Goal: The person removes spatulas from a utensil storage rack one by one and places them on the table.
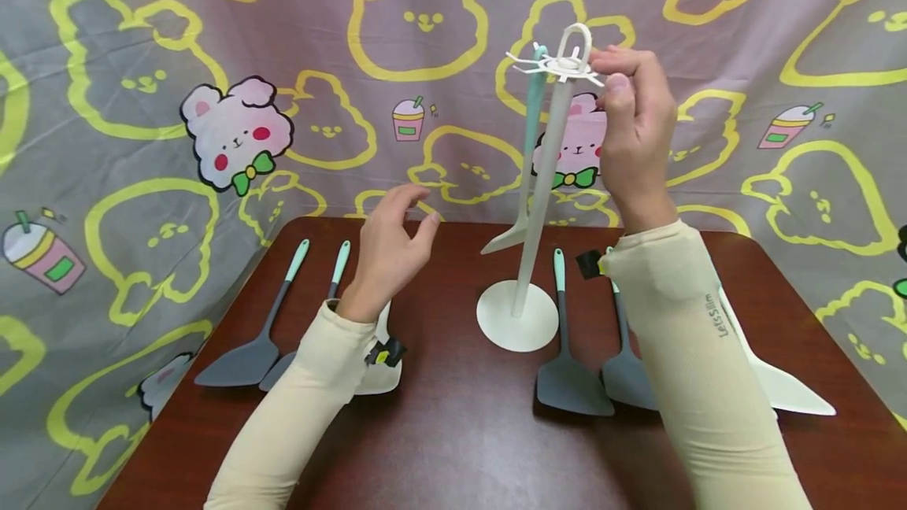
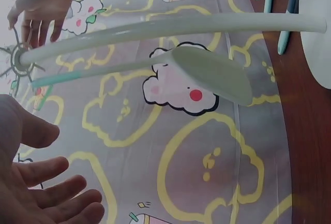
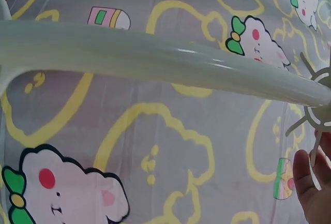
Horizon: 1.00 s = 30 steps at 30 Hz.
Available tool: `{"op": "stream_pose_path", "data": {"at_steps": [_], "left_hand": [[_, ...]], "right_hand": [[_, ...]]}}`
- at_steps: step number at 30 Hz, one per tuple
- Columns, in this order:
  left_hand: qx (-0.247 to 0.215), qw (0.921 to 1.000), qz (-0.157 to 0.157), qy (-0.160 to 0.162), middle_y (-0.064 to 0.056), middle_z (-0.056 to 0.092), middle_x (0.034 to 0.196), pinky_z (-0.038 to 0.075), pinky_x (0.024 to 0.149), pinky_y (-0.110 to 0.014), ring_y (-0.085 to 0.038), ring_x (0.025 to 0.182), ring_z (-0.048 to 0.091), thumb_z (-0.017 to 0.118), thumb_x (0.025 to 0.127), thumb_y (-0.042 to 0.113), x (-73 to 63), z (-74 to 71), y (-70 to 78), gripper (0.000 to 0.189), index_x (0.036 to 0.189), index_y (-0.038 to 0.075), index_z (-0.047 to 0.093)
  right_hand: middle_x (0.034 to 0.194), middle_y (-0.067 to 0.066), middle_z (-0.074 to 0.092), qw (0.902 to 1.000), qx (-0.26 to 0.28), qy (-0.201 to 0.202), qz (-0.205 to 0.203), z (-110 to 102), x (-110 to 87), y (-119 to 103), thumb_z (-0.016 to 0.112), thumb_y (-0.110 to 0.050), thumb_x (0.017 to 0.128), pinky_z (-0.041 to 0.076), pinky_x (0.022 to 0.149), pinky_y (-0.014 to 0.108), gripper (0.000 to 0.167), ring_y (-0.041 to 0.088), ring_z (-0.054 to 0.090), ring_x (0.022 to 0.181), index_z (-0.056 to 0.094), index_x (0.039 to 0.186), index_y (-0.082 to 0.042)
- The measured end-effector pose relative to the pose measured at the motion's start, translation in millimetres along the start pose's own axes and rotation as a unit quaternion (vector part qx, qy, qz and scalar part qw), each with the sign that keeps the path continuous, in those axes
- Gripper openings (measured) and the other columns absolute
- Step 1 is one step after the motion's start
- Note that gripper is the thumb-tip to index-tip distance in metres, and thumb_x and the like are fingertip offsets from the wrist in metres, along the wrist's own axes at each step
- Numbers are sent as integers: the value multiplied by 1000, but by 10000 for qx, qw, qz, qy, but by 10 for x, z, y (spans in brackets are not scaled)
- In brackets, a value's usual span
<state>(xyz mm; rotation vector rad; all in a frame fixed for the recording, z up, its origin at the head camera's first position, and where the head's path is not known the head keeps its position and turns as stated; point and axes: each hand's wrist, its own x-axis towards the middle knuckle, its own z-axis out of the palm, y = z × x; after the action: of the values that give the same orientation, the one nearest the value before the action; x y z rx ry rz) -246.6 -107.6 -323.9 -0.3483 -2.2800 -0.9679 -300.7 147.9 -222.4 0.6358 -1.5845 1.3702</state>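
A white utensil stand (image 1: 542,195) rises from a round base, with a loop and a ring of prongs (image 1: 564,65) on top. From one prong hangs a spatula (image 1: 532,112) with a mint handle and a pale blade (image 2: 217,76). My right hand (image 1: 638,132) is up at the ring, pinching a prong between thumb and fingers; the right wrist view shows the fingertips (image 3: 305,175) around it. Left of the stand, my left hand (image 1: 388,250) is raised above the table, holding nothing, its fingers (image 2: 67,188) loosely spread.
Left on the brown table (image 1: 453,447) lie a grey spatula (image 1: 244,360), another grey one partly behind my sleeve, and a white one (image 1: 386,378). To the right lie two grey spatulas (image 1: 572,388) and a white utensil (image 1: 794,392). A patterned curtain (image 1: 453,22) stands behind.
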Motion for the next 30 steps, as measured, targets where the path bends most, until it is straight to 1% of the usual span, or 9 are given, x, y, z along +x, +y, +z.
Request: {"op": "stream_pose_path", "data": {"at_steps": [4,5,7,9,12,15,18,24,30], "left_hand": [[-33,9996,246,119,-13,64,130,51,97,-47,-28,120,61,66,91,15,-48,3,50,32,121,3,66],[-13,9996,262,145,-13,64,130,51,98,-47,-27,121,61,66,90,16,-56,3,57,33,121,3,66],[29,9996,237,177,-12,64,130,53,93,-46,-27,120,61,66,91,16,-69,-7,69,32,120,3,66],[71,9996,170,198,-10,64,129,54,88,-45,-26,117,62,65,91,16,-80,-21,71,32,120,4,67],[57,9998,100,163,-10,64,128,56,81,-43,-26,111,63,65,91,16,-96,-44,72,31,119,5,67],[5,9999,60,145,-9,65,125,55,81,-43,-25,107,63,65,91,16,-110,-62,72,30,119,6,67],[-30,10000,3,91,-9,66,121,54,82,-43,-24,105,63,65,91,16,-127,-57,79,30,120,7,66],[-23,9999,-142,-36,-8,66,119,51,84,-44,-28,106,63,65,91,16,-150,-46,80,30,121,8,66],[-13,9998,-183,-23,-11,66,118,52,82,-43,-26,103,62,64,92,17,-126,-72,70,30,120,7,66]], "right_hand": [[114,8,71,9994,-231,-58,-269,-48,41,-69,47,-32,85,49,95,19,49,10,62,115,65,105,10],[114,6,70,9989,-286,-41,-373,-59,51,-93,49,-33,83,48,92,19,50,10,61,115,65,105,9],[114,4,69,9970,-421,49,-645,-72,73,-150,53,-34,80,45,89,18,50,10,60,113,65,104,8],[111,8,69,9939,-558,177,-935,-75,93,-212,58,-32,78,41,94,20,46,11,57,111,67,99,8],[102,19,70,9873,-774,192,-1374,-75,114,-289,63,-25,78,36,98,26,34,21,56,107,69,85,8],[96,24,70,9831,-933,-9,-1576,-74,120,-331,65,-17,81,36,100,29,25,34,56,102,70,78,8],[94,23,71,9802,-1156,-130,-1604,-102,117,-330,66,-12,83,37,98,29,20,41,57,100,71,80,7],[94,21,72,9777,-1360,-126,-1594,-198,136,-272,67,-14,84,38,96,29,21,41,60,97,72,82,6],[94,21,72,9805,-1431,-85,-1342,-271,169,-210,64,-17,84,37,95,26,23,39,59,98,73,83,5]]}}
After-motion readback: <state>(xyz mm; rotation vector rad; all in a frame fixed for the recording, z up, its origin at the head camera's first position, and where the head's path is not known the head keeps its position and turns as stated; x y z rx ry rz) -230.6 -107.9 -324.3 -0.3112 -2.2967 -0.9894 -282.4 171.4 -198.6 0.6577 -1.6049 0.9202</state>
